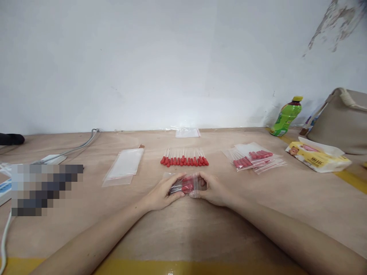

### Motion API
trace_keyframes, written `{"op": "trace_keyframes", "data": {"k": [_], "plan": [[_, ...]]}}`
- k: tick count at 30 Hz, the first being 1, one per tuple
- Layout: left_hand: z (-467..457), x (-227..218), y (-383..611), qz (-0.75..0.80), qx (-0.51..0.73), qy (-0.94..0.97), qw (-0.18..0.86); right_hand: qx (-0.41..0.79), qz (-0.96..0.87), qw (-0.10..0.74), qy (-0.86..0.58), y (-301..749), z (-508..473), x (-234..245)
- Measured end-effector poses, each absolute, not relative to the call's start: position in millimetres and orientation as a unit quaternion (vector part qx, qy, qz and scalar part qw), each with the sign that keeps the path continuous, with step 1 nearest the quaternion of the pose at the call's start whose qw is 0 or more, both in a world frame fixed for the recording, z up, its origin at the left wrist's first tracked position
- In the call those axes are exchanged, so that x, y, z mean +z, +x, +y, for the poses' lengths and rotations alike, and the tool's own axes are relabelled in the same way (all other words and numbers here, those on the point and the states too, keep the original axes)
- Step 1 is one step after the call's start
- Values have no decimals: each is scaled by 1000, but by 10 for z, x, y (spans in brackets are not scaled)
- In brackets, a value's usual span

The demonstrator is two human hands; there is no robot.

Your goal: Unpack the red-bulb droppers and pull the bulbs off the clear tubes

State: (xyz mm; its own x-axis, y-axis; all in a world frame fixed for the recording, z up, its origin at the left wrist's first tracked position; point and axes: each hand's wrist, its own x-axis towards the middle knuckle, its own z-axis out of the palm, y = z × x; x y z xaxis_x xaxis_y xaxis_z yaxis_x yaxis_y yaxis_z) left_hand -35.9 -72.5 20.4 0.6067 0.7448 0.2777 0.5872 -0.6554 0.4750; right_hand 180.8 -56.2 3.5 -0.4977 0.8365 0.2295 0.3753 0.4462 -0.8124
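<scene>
In front of me, a clear zip bag [187, 185] holds several droppers with red rubber bulbs and clear stems, bulbs toward the zip end on the right. My left hand [163, 194] is closed around the bag's left part, with fingers on top and thumb below. At the zip end, my right hand [214, 191] pinches the bag between thumb and fingers. Just beyond my hands lies a row of loose droppers [184, 161], their bulbs facing me. Filled bags of droppers [243, 162] overlap at the right. To the left rests a stack of flat clear bags [126, 164].
Another flat bag [187, 132] lies by the wall. Right are a yellow tissue pack [318, 158], a green bottle [288, 116] and a beige handbag [338, 122]. Left are a grey cable [83, 144], a white power strip [5, 191] and a pixelated patch.
</scene>
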Motion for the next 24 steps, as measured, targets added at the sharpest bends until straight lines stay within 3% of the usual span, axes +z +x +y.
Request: {"op": "trace_keyframes", "data": {"k": [5, 24], "plan": [[-720, 175, -371, 367, 245, 878, 187, 286, -821, 331, -367, 1791, -556, 38], [-712, 196, -389, 376, 234, 876, 192, 316, -819, 329, -348, 1784, -571, 101]]}}
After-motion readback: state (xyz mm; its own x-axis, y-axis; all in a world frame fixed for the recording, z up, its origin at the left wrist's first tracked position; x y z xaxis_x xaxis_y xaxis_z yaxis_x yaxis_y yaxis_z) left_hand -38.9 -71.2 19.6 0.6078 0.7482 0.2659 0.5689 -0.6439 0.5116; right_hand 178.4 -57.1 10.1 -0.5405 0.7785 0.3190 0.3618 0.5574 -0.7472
